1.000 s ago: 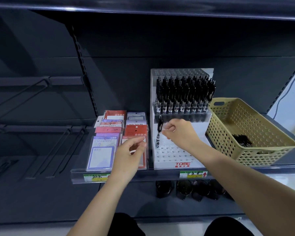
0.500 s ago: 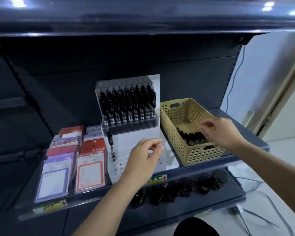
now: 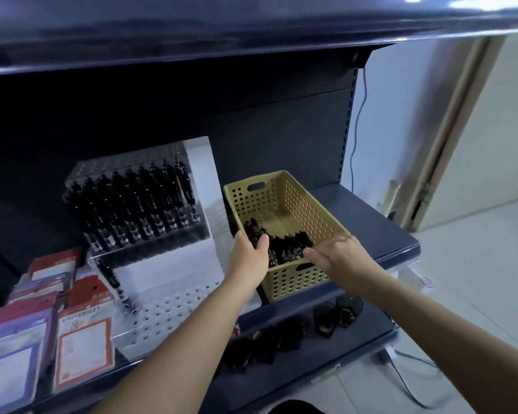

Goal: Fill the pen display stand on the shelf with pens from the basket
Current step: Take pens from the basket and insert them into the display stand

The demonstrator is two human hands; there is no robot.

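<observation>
- Dark metal shelving filled most of the view, and the task's things stood on one shelf under a deep overhang.
- At the far left of it, stationery packets in red, purple and orange stood in overlapping rows, blurred.
- Just beside them stood the white pen display stand; its raised back tier was packed with upright black pens.
- The stand's low front tier was a board of holes, with a lone pen standing at its left edge.
- The left hand reached over the stand's right edge and held the left wall of the basket, thumb inside and fingers outside.
- That tan, perforated basket sat just right of the stand, with loose pens heaped in its near end.
- The right hand hung over the basket's near right corner, fingers straight and together, pointing at the heap and holding nothing.
- On the lower shelf, below the basket, sat small dark round objects.
- At the far right were a white wall, a hanging cable and a pale door frame.
</observation>
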